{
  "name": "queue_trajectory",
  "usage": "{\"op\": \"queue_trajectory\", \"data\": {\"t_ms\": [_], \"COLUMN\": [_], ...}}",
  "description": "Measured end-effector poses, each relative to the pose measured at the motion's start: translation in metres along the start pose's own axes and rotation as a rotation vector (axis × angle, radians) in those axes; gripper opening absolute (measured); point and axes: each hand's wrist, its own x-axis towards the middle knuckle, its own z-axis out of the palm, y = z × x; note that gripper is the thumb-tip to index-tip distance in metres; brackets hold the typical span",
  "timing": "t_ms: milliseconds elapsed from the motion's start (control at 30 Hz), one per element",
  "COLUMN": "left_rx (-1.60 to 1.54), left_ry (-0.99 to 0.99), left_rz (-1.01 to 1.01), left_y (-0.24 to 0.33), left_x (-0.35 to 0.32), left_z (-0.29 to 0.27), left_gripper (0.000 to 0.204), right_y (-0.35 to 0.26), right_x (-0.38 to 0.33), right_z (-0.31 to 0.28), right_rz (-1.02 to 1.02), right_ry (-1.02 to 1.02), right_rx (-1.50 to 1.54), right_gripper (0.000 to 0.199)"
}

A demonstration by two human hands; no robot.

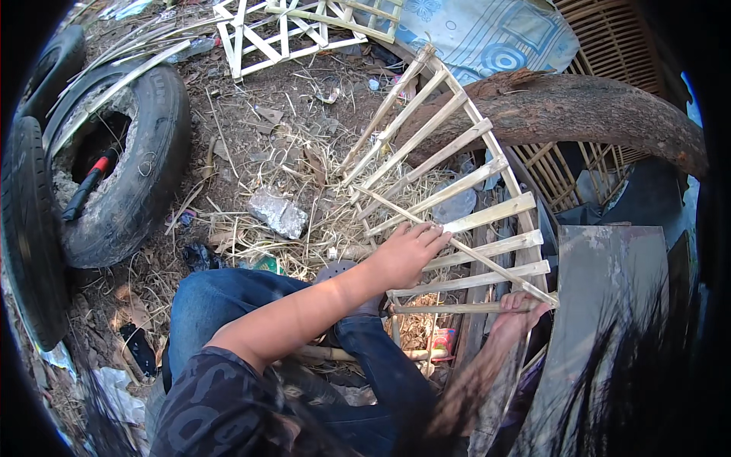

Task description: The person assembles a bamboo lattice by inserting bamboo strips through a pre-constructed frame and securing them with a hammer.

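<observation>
A ladder-like bamboo frame slants across the middle, its several pale slats joined by long side strips. A thin diagonal bamboo strip lies over the slats. My left hand is closed over this strip and a slat near the frame's middle, fingers curled on top; the thumb is hidden. At the near right corner, where the diagonal strip meets the lowest slats, my right hand grips the frame's end. Part of that hand is in shadow, and loose dark strands blur the view beside it.
Old tyres stand at left, with a black-and-red-handled tool in one. A stone lies on straw-littered ground. Another bamboo lattice lies at the back. A thick log crosses the right; a grey board lies nearer.
</observation>
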Motion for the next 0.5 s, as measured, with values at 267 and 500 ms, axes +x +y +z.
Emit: {"op": "queue_trajectory", "data": {"t_ms": [267,500], "left_rx": [0.018,-0.026], "left_ry": [0.055,0.076], "left_rz": [0.038,0.015], "left_y": [-0.003,-0.003], "left_x": [0.006,0.01], "left_z": [0.001,-0.007], "left_gripper": [0.07,0.046], "right_y": [0.006,0.012], "right_x": [-0.014,-0.037], "right_z": [-0.008,-0.001], "right_rz": [-0.038,0.036], "right_ry": [-0.211,-0.287], "right_rx": [-0.019,0.031], "right_gripper": [0.049,0.031]}}
